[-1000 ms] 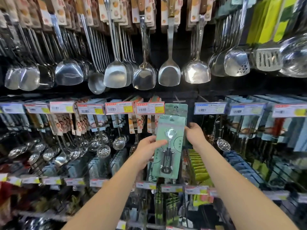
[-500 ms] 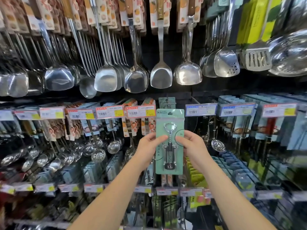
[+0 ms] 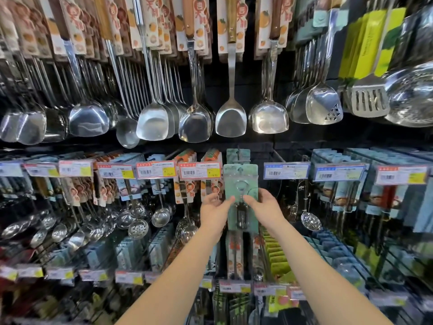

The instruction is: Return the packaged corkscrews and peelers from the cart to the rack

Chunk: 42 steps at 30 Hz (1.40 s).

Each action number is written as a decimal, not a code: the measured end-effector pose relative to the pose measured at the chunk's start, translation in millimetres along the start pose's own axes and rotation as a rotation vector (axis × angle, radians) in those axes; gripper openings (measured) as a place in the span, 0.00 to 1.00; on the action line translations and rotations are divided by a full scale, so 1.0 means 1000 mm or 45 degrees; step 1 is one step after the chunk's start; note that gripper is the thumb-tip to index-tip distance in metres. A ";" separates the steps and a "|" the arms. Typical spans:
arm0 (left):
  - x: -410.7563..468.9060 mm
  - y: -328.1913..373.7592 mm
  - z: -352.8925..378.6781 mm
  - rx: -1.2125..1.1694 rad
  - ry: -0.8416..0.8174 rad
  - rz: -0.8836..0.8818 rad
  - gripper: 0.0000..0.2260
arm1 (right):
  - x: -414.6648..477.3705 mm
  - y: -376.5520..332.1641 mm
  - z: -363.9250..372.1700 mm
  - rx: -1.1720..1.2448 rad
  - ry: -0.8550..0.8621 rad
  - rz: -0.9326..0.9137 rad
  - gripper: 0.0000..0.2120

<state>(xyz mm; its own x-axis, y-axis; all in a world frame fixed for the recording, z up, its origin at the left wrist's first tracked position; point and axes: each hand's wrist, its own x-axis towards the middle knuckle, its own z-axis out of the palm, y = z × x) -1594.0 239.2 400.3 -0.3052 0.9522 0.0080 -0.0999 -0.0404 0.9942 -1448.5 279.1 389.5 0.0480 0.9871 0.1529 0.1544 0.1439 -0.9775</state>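
Shop racking crowded with hanging kitchenware fills the whole background. At its middle, the left hand [image 3: 214, 211] and right hand [image 3: 264, 208] pinch the two side edges of a mint-green carded corkscrew pack [image 3: 241, 195], each grip closed lightly on the card with fingertips near its middle. This pack stands upright against the rack, long axis vertical, hanging hole at the top and the dark corkscrew body pointing down. Another mint-green card [image 3: 237, 156] shows just behind its top. Orange-framed price tags [image 3: 200, 171] sit beside it, and polished steel spatulas [image 3: 230, 119] hang above.
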 end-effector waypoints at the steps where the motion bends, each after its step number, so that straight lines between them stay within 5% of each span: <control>1: 0.001 -0.004 0.001 0.069 0.039 0.004 0.23 | 0.003 0.002 0.000 -0.091 -0.003 0.024 0.25; 4: 0.003 -0.022 0.003 0.279 0.037 0.064 0.18 | 0.005 0.017 -0.006 -0.269 0.016 0.065 0.37; 8: -0.003 -0.042 0.013 0.565 -0.257 0.173 0.09 | -0.022 0.034 -0.026 -0.387 0.048 0.162 0.32; 15: -0.054 -0.077 0.078 1.600 -0.823 0.798 0.23 | -0.117 0.057 -0.106 -0.696 0.215 0.373 0.31; 22: -0.150 -0.126 0.209 1.588 -1.356 0.903 0.27 | -0.242 0.097 -0.247 -1.007 0.446 0.720 0.28; 30: -0.349 -0.168 0.384 1.676 -1.783 1.396 0.25 | -0.405 0.140 -0.438 -1.299 0.708 1.045 0.19; 42: -0.572 -0.196 0.614 1.482 -1.997 1.465 0.26 | -0.558 0.157 -0.683 -1.170 0.939 1.332 0.21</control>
<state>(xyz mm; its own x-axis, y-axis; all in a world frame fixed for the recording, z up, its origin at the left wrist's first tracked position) -818.0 -111.9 267.2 0.9909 0.0994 -0.0911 0.1097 -0.9872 0.1159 -776.6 -297.4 250.3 0.9223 0.3279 -0.2046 0.2553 -0.9143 -0.3145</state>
